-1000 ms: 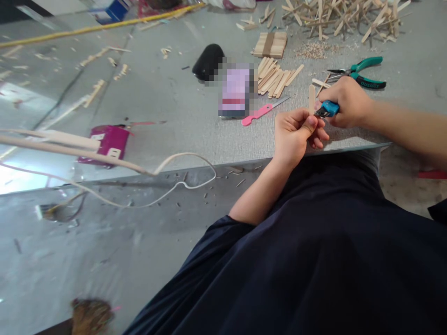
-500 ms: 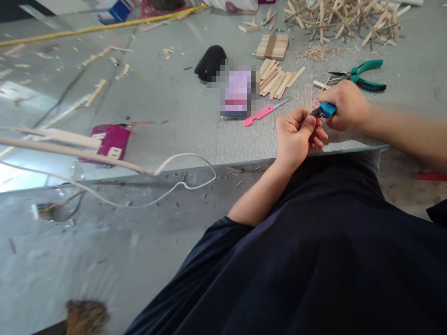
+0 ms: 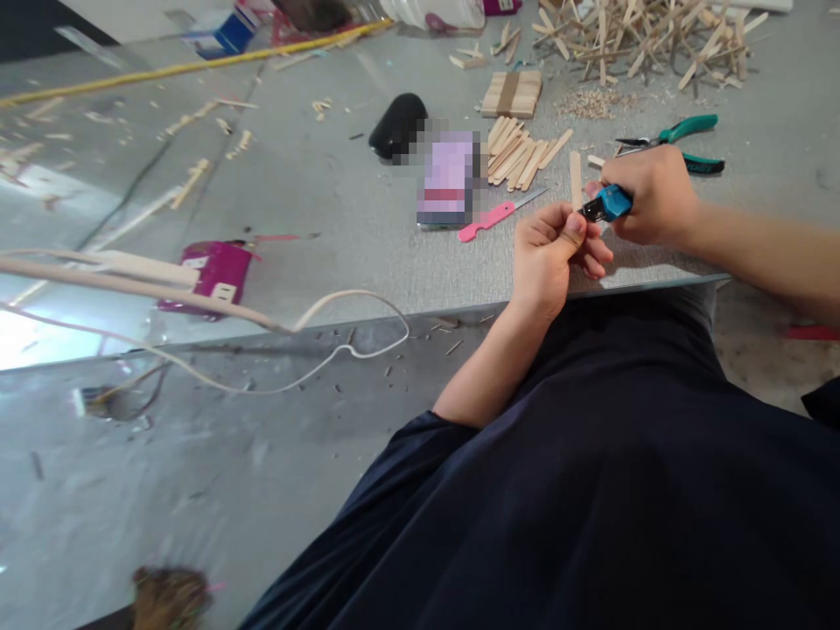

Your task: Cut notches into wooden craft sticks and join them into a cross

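Between thumb and fingers, my left hand (image 3: 548,254) pinches the lower end of a wooden craft stick (image 3: 576,179), which points up and away from me. My right hand (image 3: 656,194) is wrapped round a pair of blue-handled cutters (image 3: 610,205). Their dark jaws are at the stick's lower part, close to my left thumb; whether they touch the wood I cannot tell. A pink-handled knife (image 3: 489,220) lies just left of my left hand. Behind it is a loose group of craft sticks (image 3: 521,153). Green-handled pliers (image 3: 689,131) lie beyond my right hand, partly covered by it.
Beside the knife lie a phone (image 3: 450,179) and a black mouse-shaped object (image 3: 398,125). Farther back are a banded stick bundle (image 3: 518,94) and a large stick pile (image 3: 636,39). A magenta box (image 3: 216,278) and a pale cable (image 3: 341,347) are at the left edge.
Both hands stay close together, with the stick and cutters shifted slightly left. The stick leans a little differently. The whole view has moved slightly.
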A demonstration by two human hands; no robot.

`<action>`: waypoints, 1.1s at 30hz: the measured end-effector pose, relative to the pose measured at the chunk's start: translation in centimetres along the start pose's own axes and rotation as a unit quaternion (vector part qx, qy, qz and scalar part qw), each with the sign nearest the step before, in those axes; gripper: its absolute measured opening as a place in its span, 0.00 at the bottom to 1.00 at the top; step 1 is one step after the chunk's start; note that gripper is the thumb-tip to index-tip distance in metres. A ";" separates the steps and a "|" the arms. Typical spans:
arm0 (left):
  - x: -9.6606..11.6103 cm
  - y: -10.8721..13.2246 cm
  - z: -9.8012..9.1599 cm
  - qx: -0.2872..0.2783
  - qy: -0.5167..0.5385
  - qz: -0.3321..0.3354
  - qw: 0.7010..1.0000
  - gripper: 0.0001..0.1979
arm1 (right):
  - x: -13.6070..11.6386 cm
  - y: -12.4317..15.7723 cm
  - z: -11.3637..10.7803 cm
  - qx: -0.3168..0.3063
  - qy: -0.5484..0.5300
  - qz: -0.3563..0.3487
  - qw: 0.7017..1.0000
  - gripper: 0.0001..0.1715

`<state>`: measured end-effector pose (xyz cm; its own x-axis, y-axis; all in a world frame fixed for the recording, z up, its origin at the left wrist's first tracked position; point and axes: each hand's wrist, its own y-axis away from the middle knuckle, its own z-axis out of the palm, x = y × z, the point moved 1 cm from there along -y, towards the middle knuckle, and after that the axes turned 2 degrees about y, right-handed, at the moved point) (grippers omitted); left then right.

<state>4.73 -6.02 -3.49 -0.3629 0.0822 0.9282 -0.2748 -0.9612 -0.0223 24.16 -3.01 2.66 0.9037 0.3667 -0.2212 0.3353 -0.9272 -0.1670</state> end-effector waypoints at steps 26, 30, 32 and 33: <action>0.4 -0.2 0.2 0.004 0.003 -0.022 1.000 0.21 | 0.6 0.0 0.0 0.037 0.039 -0.003 0.999 0.29; 0.4 -0.2 0.0 -0.001 0.000 -0.027 1.000 0.20 | 0.5 0.3 -0.3 0.018 -0.006 0.005 1.000 0.29; 0.3 -0.2 0.0 -0.007 -0.002 -0.030 1.000 0.19 | 0.4 0.4 -0.3 0.009 -0.023 0.011 1.000 0.29; 0.3 -0.2 0.0 -0.009 -0.003 -0.032 0.999 0.19 | 0.4 0.5 -0.3 0.007 -0.030 0.011 0.999 0.28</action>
<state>4.64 -5.83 -3.24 -0.3383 0.1413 0.9304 -0.3133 -0.9492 0.0303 24.73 -3.33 2.78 0.8931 0.3497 -0.2829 0.3109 -0.9344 -0.1738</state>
